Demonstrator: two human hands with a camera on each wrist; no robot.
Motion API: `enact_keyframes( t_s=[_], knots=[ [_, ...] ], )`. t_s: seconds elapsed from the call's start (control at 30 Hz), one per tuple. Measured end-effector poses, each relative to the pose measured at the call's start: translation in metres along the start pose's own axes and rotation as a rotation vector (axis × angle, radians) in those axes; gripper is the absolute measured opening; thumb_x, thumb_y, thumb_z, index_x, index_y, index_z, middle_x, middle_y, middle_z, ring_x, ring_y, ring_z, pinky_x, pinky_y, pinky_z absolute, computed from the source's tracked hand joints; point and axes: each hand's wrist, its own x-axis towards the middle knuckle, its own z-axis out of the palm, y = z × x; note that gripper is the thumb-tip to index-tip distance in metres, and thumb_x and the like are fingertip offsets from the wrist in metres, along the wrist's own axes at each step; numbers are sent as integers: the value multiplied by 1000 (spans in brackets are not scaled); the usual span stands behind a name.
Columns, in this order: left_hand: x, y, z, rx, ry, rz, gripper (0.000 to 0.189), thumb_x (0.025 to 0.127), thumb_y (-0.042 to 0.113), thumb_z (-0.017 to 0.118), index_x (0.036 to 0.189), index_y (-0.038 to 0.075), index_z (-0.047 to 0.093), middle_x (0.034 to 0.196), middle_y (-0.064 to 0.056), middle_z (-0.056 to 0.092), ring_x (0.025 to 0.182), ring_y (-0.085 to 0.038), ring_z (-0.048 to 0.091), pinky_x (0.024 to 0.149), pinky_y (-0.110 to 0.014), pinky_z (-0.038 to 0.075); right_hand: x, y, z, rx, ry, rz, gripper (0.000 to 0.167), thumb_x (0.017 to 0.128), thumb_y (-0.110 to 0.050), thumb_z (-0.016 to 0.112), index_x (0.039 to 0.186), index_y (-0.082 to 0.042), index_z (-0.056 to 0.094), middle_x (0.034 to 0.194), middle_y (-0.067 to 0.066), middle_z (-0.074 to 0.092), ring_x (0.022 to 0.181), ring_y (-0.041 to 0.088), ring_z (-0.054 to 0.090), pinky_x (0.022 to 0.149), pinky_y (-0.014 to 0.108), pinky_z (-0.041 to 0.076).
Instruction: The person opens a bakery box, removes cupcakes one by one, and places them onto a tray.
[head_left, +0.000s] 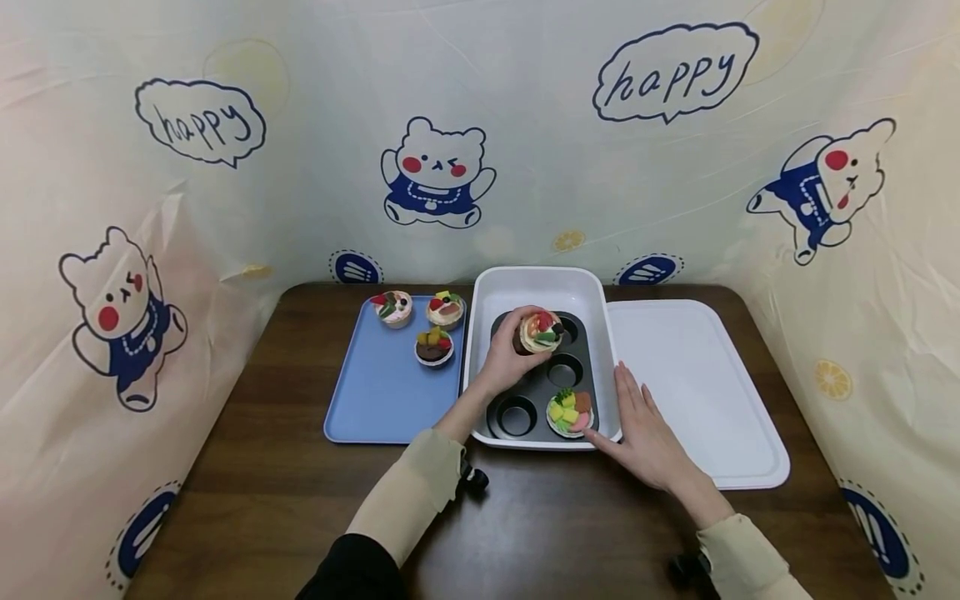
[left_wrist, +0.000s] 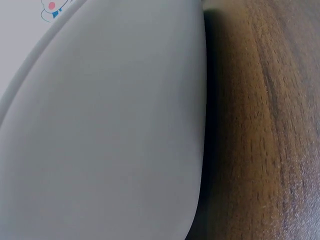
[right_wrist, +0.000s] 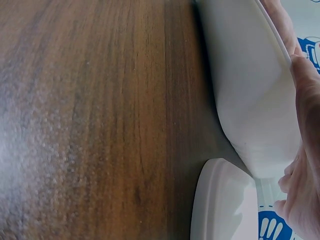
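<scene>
Beige sleeves (head_left: 422, 479) lie nearest me. My left hand (head_left: 512, 354) grips a cupcake (head_left: 542, 333) over the muffin pan (head_left: 538, 390), toward its far edge; the right hand (head_left: 651, 437) rests straight-fingered at the white basin (head_left: 540, 289), right edge. I judge the cupcake light, easily marred on top: hold its sides.

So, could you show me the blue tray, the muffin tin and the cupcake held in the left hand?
Blue tray (head_left: 382, 408): head view, on its bare surface.
Muffin tin (head_left: 536, 388): head view, on its flat top between cups.
Held cupcake (head_left: 543, 334): head view, on its topping.
</scene>
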Motion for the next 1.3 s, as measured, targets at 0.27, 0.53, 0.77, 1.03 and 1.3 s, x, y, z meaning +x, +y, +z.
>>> enact_keyframes(
  t_s=[0.27, 0.53, 0.77, 1.03, 1.3],
  knots=[
    [4, -29, 6, -17, 6, -6, 80, 70, 11, 82, 137, 22, 40, 133, 8, 47, 120, -11, 48, 103, -39, 39, 0, -1, -1, -8, 6, 11, 112, 76, -77, 49, 152, -13, -2, 160, 8, 3, 145, 31, 16, 113, 56, 19],
    [3, -28, 5, -32, 1, -18, 82, 72, 16, 82, 141, 21, 38, 133, 4, 47, 116, -13, 51, 92, -34, 49, 0, 0, 0, -2, 2, 11, 112, 76, -76, 51, 152, -13, -2, 160, 8, 3, 145, 32, 16, 112, 57, 21],
    [3, -25, 4, -64, 0, -99, 82, 73, 18, 81, 140, 30, 37, 129, 1, 48, 109, -15, 58, 85, -30, 53, 1, 0, 0, 5, -1, 17, 113, 75, -77, 51, 152, -14, -2, 160, 6, 1, 145, 31, 15, 113, 56, 21],
    [2, -22, 4, -93, -1, -125, 80, 73, 19, 82, 139, 29, 38, 131, 1, 47, 115, -16, 54, 90, -32, 52, 1, 1, 1, 9, -5, 17, 112, 76, -76, 51, 152, -13, -3, 160, 7, 1, 145, 32, 14, 113, 56, 20],
    [4, -25, -2, -167, 28, -170, 79, 71, 19, 83, 137, 27, 41, 131, 2, 47, 117, -15, 52, 95, -33, 49, 0, 2, 0, 20, -5, 13, 111, 76, -74, 53, 152, -13, -2, 160, 8, 3, 146, 31, 14, 113, 56, 20]
  ],
)
